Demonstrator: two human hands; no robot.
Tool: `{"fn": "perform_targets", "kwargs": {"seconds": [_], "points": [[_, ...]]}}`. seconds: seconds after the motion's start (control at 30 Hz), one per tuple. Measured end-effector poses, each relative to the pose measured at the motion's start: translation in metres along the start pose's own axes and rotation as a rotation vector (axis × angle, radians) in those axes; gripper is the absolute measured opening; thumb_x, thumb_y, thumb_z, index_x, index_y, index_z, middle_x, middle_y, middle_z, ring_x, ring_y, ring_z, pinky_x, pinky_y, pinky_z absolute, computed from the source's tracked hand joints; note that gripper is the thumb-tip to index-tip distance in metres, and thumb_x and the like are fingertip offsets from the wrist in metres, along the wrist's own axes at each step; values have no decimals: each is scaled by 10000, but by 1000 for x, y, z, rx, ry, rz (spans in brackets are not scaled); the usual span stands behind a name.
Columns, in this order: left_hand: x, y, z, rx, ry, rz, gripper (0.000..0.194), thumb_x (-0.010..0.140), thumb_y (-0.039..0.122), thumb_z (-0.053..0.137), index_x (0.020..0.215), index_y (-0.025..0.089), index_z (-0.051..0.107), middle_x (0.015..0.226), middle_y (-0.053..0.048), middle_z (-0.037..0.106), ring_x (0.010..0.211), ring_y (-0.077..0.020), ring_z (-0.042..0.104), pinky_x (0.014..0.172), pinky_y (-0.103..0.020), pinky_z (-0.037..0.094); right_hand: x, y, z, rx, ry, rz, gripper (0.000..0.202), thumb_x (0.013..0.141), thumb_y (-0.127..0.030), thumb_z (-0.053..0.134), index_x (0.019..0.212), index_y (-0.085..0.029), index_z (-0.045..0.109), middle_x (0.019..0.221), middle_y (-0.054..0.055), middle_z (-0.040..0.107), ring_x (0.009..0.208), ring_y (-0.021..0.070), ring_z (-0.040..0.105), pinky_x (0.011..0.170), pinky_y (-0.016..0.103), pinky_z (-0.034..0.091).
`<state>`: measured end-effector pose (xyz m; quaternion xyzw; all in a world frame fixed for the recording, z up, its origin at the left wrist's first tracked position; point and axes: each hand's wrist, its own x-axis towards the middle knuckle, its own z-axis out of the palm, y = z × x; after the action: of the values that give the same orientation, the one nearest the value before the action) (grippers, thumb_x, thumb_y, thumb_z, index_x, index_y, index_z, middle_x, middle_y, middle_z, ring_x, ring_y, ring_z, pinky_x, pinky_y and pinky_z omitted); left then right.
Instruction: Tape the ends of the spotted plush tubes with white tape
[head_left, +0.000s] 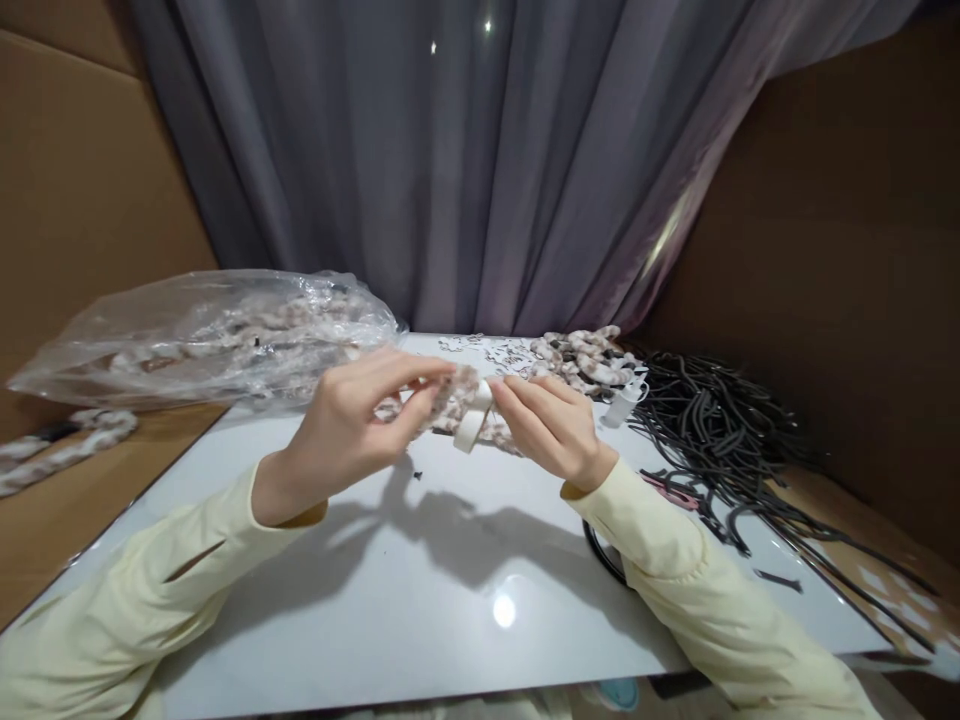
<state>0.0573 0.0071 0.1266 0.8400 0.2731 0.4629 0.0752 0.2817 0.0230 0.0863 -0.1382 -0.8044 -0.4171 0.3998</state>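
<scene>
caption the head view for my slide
Left hand and right hand hold a fluffy mottled strip and white band above white table.

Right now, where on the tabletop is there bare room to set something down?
Widest: the white tabletop between left sleeve and right sleeve, nearer than the left hand and right hand. Narrower: between left sleeve and clear plastic bag. Crowded: back right, with fluffy cords and a white bottle, and the right side, under heaped black cords.

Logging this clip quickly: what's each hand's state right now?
Left hand: closed, pinching the fluffy piece.
Right hand: closed at the white strip; exactly what it grips cannot be told.
</scene>
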Motion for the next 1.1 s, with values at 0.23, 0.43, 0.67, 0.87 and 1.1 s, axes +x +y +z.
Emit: {"fn": "perform_targets", "kwargs": {"seconds": [0.23, 0.43, 0.67, 0.87, 1.1], "points": [[4, -11, 7, 62, -299, -4, 211, 921, 337, 419, 996, 167, 520, 769, -3, 599, 705, -126, 563, 665, -229, 432, 4, -12, 1, 142, -40, 115, 381, 855, -66, 471, 1234, -92, 432, 906, 164, 666, 839, 223, 627, 613, 341, 514], [2, -5, 10, 28, -267, -45, 224, 933, 278, 374, 779, 167, 493, 563, 60, 402, 492, -79, 399, 493, -197, 321, 16, -11, -6, 456, -92, 310, 305, 847, -42, 425, 1120, -133, 527, 985, 138, 648, 895, 182, 617, 728, 314, 531], [0, -4, 14, -2, -264, -60, 256, 929, 257, 384, 699, 168, 451, 569, 56, 405, 484, -66, 396, 481, -191, 303, 34, -6, -19, 904, -245, 634, 190, 889, -198, 478, 971, -143, 640, 1042, 110, 642, 969, 178, 604, 853, 331, 478], [-3, -2, 15, 14, -355, -24, 241, 921, 211, 378, 699, 160, 455, 591, 43, 450, 509, -71, 424, 516, -200, 314, 32, -13, -13, 782, -305, 567, 176, 864, -277, 560, 794, -146, 655, 789, 70, 682, 741, 153, 624, 664, 249, 474], [-5, 4, 15, -41, -461, -88, 281, 904, 221, 381, 632, 166, 426, 565, 45, 425, 501, -74, 401, 489, -207, 291, 30, -15, -15, 573, -459, 336, 232, 928, -241, 452, 800, -135, 614, 742, 59, 629, 652, 132, 540, 652, 277, 403]]}}
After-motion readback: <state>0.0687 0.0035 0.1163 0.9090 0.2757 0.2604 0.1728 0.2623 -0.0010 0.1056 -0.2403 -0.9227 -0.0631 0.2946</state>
